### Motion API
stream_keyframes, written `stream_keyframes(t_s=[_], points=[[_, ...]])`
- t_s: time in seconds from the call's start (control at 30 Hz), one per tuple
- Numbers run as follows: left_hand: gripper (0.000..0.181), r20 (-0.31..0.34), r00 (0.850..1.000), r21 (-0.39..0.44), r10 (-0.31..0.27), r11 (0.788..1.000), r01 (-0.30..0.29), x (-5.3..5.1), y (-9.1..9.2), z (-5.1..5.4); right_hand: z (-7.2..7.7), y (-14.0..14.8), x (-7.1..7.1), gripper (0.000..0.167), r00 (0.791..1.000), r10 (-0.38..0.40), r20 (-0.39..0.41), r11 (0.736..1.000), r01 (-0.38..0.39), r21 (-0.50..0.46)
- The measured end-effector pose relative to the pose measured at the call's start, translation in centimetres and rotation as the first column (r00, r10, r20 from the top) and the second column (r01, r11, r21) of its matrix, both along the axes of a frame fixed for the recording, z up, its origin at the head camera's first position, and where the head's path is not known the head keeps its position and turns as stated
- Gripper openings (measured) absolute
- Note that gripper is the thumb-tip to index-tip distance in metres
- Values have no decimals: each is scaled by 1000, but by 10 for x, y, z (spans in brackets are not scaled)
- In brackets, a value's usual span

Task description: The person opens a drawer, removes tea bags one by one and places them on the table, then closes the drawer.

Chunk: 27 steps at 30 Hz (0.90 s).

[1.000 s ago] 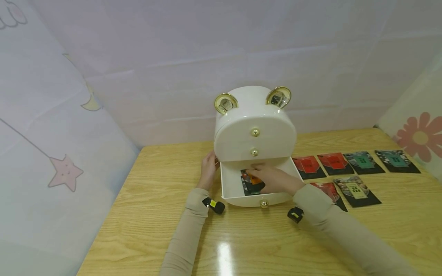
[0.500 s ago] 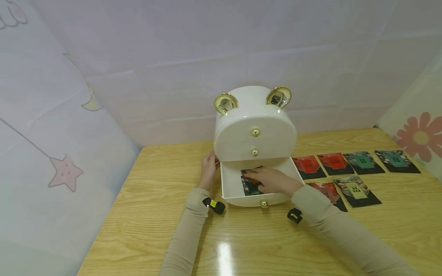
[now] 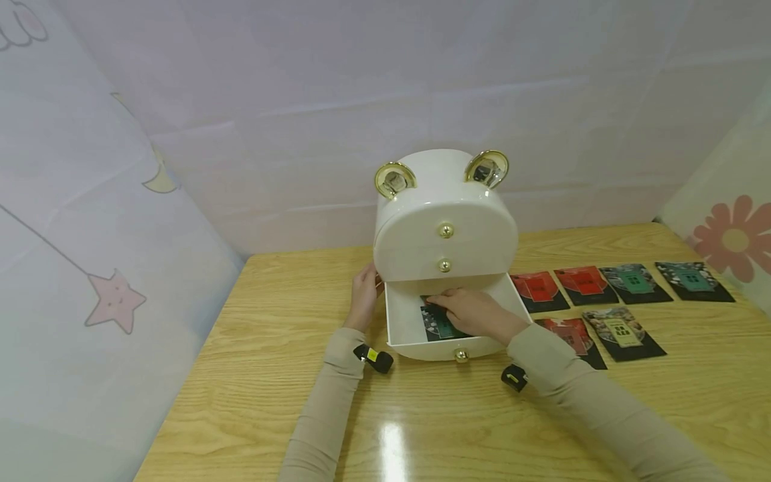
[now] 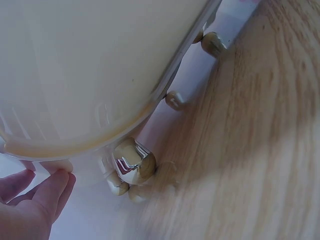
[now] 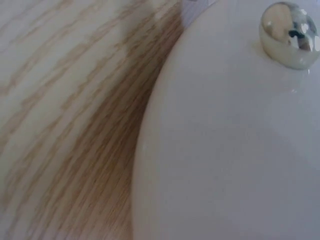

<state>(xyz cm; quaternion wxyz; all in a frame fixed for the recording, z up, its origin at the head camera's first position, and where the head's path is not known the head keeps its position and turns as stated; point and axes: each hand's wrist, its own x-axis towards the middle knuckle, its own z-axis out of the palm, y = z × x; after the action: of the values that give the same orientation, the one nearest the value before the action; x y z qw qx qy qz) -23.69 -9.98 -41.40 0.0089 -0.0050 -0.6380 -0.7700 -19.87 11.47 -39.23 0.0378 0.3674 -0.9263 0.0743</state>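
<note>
A white cabinet (image 3: 446, 248) with gold ears and round gold knobs stands on the table. Its bottom drawer (image 3: 400, 335) is pulled out. Inside the drawer lie dark printed packets; one packet (image 3: 438, 326) shows a green label. My right hand (image 3: 478, 313) is over the packets, fingers pointing left and touching them; their undersides are hidden, so a grip cannot be made out. My left hand (image 3: 364, 298) is at the cabinet's left side; in the left wrist view its fingertips (image 4: 60, 177) touch the white surface. The right wrist view shows the drawer front (image 5: 225, 150), not the hand.
Several packets lie on the table (image 3: 289, 308) right of the cabinet, among them a red one (image 3: 585, 284), a green-labelled one (image 3: 693, 281) and a yellow-labelled one (image 3: 623, 333). A pale cloth backdrop (image 3: 331, 134) hangs behind and at both sides.
My right hand has shifted slightly over the drawer's packets. The orange label visible earlier is no longer in sight, and more of the green label shows. The left hand has stayed in place.
</note>
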Motion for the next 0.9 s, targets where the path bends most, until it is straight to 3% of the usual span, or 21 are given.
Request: stream_keyframes(t_s=[0.07,0.3,0.53,0.9], points=[[38,-7,1000,-2,-4,1000,4,0,0,-1,0,0,0,38,1000,1,-21,1000,-1,-6],[38,0,1000,-11,-6,1000,6,8,1,12,-3,-1,-2,34,997,-18,-72,1000,17,-12],[39,-1,1000,28,-12,1000,12,-6,0,-8,3,-3,1,18,996,-75,-43,997,74,-25],[38,-30,999,15,14,1000,-14,-7,2,-12,12,3,11,11,990,-83,-114,995,77,-62]])
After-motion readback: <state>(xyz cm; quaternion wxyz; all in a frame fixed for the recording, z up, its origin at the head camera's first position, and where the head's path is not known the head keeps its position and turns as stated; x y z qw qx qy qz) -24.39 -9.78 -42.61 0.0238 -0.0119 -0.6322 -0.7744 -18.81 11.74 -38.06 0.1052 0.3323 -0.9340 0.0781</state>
